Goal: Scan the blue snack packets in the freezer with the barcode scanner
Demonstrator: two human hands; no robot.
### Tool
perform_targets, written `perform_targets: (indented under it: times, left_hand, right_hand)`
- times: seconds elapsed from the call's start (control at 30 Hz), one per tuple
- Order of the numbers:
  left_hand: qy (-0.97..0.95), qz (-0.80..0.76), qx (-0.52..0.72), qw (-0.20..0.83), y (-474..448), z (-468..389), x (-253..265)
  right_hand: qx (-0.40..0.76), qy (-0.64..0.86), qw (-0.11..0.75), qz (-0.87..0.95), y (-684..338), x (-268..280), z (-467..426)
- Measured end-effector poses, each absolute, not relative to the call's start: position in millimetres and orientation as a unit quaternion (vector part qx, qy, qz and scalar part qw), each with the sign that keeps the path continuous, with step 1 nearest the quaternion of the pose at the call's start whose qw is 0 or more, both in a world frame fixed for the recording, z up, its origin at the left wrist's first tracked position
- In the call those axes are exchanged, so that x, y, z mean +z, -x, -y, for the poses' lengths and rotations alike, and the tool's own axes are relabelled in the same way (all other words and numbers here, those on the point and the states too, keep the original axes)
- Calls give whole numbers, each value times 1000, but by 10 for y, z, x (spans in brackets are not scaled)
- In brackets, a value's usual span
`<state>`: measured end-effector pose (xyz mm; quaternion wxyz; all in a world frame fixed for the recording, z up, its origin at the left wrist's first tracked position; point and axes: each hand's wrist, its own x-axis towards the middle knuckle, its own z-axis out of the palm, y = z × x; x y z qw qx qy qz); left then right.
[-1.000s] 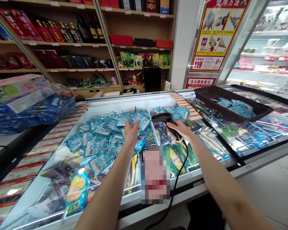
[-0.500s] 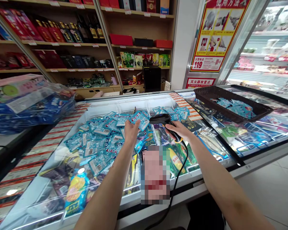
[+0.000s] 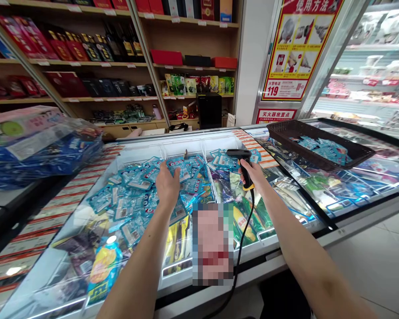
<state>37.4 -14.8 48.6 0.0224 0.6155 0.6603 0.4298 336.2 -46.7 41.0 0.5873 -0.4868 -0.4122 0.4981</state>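
Observation:
My left hand (image 3: 168,186) is over the pile of blue packets (image 3: 138,175) on the freezer's glass top. Its thumb and fingers close on the edge of one blue packet (image 3: 182,169), low against the others; the fingertips are partly hidden. A black barcode scanner (image 3: 241,155) with a yellow-rimmed handle end is gripped in my right hand (image 3: 253,173), its head pointing left above a smaller group of blue packets (image 3: 221,160). From the handle a black cable (image 3: 242,243) runs down past the freezer's front edge. A blurred-out phone-like object (image 3: 213,243) lies between my forearms.
At the right, a brown basket (image 3: 362,155) with more blue packets stands on the freezer. Plastic-wrapped packages (image 3: 36,137) are stacked at the left. Bagged food shows beneath the glass. Behind are wooden shelves (image 3: 193,66) of boxes and bottles, and a red poster (image 3: 287,48).
My left hand has moved left and down with the packet, away from the scanner. My right hand has drawn the scanner to the right and turned its handle more upright.

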Motion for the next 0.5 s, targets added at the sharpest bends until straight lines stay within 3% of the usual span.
perform_targets:
  times: [0.27,0.5]
  left_hand:
    - [-631,-693,313,-153,-354,160,389]
    - [-685,-644,302,-159,-454,127,424]
  right_hand:
    - [492,506,605,368,-3441,345,385]
    - [491,500,603,380,-3447,355,375]
